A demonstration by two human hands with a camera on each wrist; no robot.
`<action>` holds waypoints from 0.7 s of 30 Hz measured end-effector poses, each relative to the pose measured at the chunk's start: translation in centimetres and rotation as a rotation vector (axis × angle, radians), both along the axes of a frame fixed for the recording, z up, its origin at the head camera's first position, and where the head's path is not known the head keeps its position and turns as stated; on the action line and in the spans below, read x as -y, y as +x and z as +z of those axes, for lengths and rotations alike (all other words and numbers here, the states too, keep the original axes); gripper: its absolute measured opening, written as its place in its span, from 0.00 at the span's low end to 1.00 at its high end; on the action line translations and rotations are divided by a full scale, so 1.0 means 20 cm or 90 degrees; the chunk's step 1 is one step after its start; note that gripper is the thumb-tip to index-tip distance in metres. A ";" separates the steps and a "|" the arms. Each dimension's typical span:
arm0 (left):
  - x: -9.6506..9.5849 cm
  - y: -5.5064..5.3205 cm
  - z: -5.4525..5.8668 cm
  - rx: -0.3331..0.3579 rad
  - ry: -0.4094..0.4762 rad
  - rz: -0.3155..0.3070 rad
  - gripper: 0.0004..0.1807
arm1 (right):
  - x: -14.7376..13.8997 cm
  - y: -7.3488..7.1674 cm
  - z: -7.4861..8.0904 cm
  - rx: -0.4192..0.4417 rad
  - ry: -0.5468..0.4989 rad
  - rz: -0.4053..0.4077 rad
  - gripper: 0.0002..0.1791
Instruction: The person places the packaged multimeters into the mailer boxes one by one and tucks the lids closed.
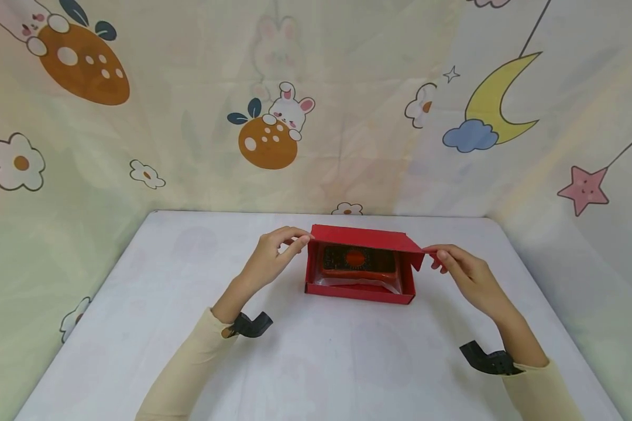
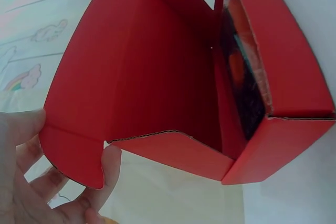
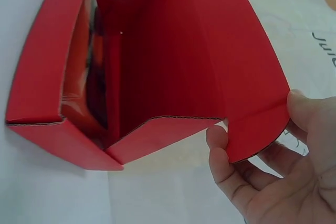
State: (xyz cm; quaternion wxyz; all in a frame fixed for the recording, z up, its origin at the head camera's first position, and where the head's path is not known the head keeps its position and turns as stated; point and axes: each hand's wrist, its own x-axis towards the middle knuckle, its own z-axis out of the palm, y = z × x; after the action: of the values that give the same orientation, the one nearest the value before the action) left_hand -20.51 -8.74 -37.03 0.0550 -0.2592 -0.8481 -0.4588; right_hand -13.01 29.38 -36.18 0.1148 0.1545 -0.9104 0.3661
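A red cardboard box [image 1: 359,295] sits on the table with its hinged lid [image 1: 358,236] raised partway. Inside lies a clear-wrapped package [image 1: 358,273], dark on top with an orange-red round mark and orange-red along its sides. At the lid's left end, my left hand [image 1: 272,252] pinches a rounded corner flap [image 2: 73,156] between thumb and fingers. My right hand [image 1: 466,279] grips the matching flap [image 3: 257,132] at the other end, thumb on its edge and fingers behind. The lid's side panels hang down toward the box walls.
The white table [image 1: 316,368] stretches around the box, its back edge a short way behind. A cloth backdrop [image 1: 358,140] printed with rabbits, flowers and a moon rises behind and at both sides. Black straps [image 1: 250,325] are worn at both wrists.
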 end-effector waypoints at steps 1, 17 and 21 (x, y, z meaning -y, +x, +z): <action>0.00 0.01 0.00 0.003 -0.001 -0.001 0.14 | 0.00 0.00 -0.01 0.000 0.000 0.003 0.14; 0.02 0.05 -0.11 -0.066 -0.029 -0.010 0.12 | 0.01 0.05 -0.07 -0.006 -0.031 0.011 0.16; 0.03 0.06 -0.14 -0.084 -0.029 -0.021 0.12 | 0.01 0.07 -0.08 -0.007 -0.037 0.027 0.18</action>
State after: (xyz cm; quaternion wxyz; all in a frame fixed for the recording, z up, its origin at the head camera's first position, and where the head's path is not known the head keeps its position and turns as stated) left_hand -19.31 -9.29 -39.85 0.0974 -0.3037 -0.8486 -0.4222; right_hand -11.59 29.23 -37.86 0.1161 0.1725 -0.8954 0.3938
